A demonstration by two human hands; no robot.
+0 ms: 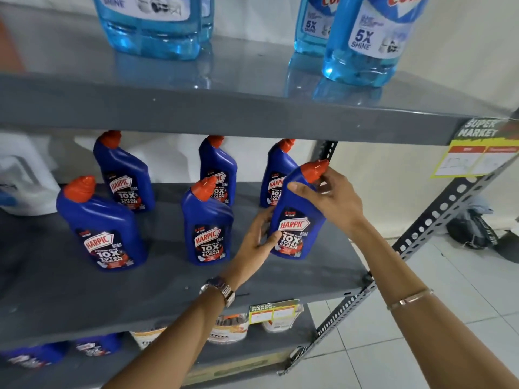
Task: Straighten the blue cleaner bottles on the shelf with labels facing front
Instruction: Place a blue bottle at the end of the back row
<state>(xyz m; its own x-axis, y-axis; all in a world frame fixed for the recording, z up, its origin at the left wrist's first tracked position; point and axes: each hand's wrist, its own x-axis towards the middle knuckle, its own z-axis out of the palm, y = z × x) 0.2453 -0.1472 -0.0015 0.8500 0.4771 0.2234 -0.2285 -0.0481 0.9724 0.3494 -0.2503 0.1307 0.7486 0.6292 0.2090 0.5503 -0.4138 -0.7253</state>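
We have the front-right blue bottle in both hands on the middle shelf, at the right end of the front row, its label facing us. Its base looks to be resting on the shelf, though we cannot be sure it bears full weight there.

The main risk, as we judge it, is the lean: the bottle tilts with its red cap toward the upright post, and a careless twist could knock the cap against the post or against the rear bottle just behind. Letting go before the base sits flat could tip it toward the shelf's open right end. A turn carried too far would swing the label off front.

Our right hand reaches in from the right, its fingers closed round the neck and shoulder just below the cap, thumb on the far side. Our left hand comes up from below, wrist bent slightly back, fingers wrapped on the lower left edge of the body beside the label, gripping it lightly.

The two other front-row bottles already stand upright with labels forward.
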